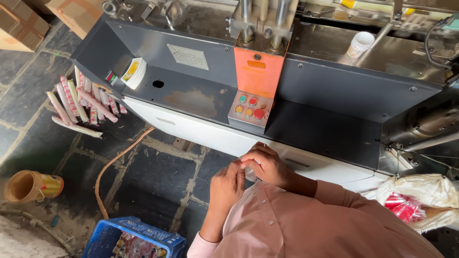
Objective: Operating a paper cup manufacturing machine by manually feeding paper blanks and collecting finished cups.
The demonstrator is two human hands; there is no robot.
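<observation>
Both hands meet in front of the machine's white lower panel [201,131]. The left hand [227,184] and right hand [265,165] are curled together, fingertips pinching a small pale item [248,165] between them; what it is cannot be told, since the fingers cover most of it. Just above the grip sits the orange control box [258,71] with its panel of coloured buttons [250,109]. Well to the left of the grip, a heap of long wrapped stacks [81,102] lies on the stone floor [158,177]. Below and left of the grip stands a blue crate [129,236]; far right, a white sack [423,198].
</observation>
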